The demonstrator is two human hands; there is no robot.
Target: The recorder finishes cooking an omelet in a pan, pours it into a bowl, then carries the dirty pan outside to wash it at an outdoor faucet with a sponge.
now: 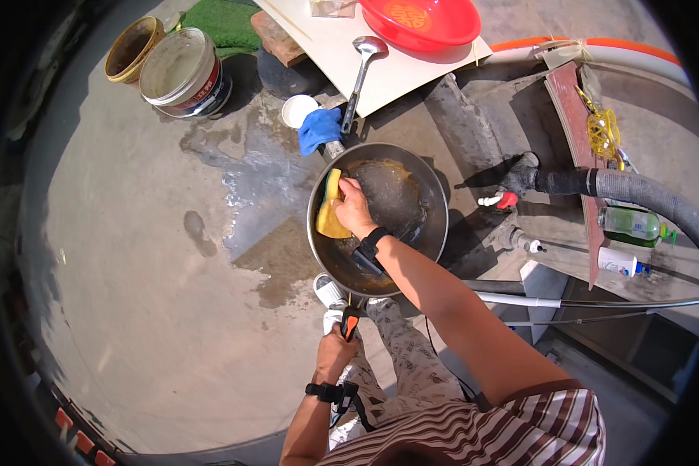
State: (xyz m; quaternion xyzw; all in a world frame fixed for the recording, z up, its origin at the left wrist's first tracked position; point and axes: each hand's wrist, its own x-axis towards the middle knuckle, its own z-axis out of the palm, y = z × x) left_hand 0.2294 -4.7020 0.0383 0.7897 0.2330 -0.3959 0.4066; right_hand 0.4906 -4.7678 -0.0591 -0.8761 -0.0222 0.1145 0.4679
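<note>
A large dark wok-like pan lies before me, with brownish residue and wet streaks inside it. My right hand grips a yellow sponge with a dark green scouring side, pressed against the pan's left inner wall. Nearer my body, my left hand is closed around the pan's black and orange handle. Behind the pan's far rim, a blue cloth drapes over something; what is beneath is partly hidden.
A steel ladle rests on a white board beside a red plastic basin. To the right are a red-handled tap, a grey hose and a green detergent bottle. Buckets stand at far left.
</note>
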